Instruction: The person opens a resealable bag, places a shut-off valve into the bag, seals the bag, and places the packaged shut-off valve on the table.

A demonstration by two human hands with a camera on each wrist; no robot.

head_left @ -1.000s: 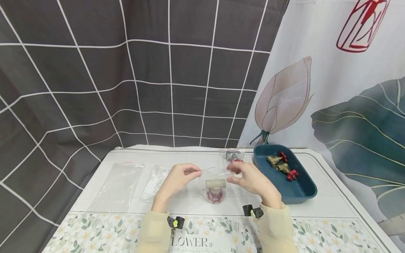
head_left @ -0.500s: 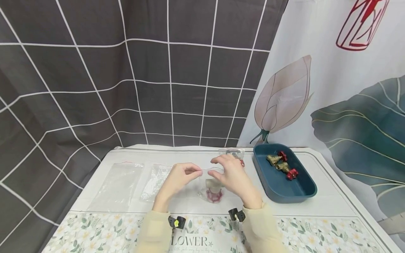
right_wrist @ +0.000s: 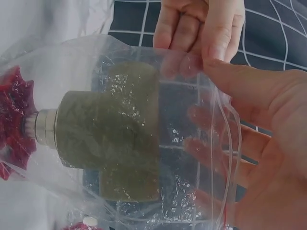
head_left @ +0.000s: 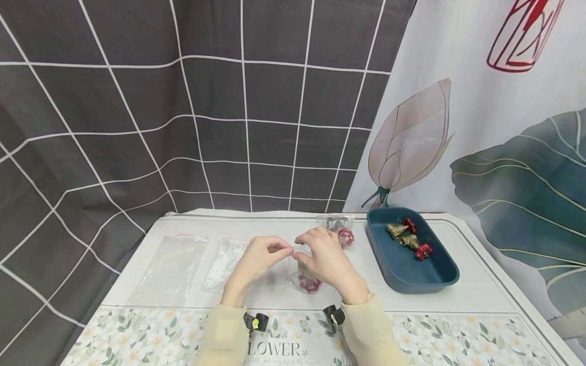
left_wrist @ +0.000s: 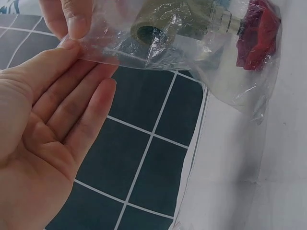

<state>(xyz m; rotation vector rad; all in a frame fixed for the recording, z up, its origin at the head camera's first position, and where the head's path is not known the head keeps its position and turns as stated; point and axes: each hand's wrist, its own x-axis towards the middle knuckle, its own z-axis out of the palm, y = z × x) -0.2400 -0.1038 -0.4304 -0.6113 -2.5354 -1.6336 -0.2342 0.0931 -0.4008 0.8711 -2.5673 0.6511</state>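
A clear zip bag (right_wrist: 182,143) hangs between both hands above the white tabletop. Inside it is a valve (right_wrist: 110,129) with an olive-grey tee-shaped body and a red handwheel. My left hand (head_left: 261,256) pinches one end of the bag's mouth between thumb and forefinger, as the left wrist view shows from below. At that same corner, my right hand (head_left: 327,259) has its thumb on the zip strip, its other fingers spread behind the film. The right hand hides much of the valve in the head view.
At right stands a blue tray (head_left: 426,279) holding brass valves (head_left: 412,241) with red handwheels. Another bagged valve (head_left: 345,237) lies behind my right hand. Two flat clear bags, the outer bag (head_left: 171,269) and the inner bag (head_left: 224,264), lie to the left.
My right hand has moved left along the bag's mouth to meet the left hand, and the mouth looks narrower. The left hand stays put.
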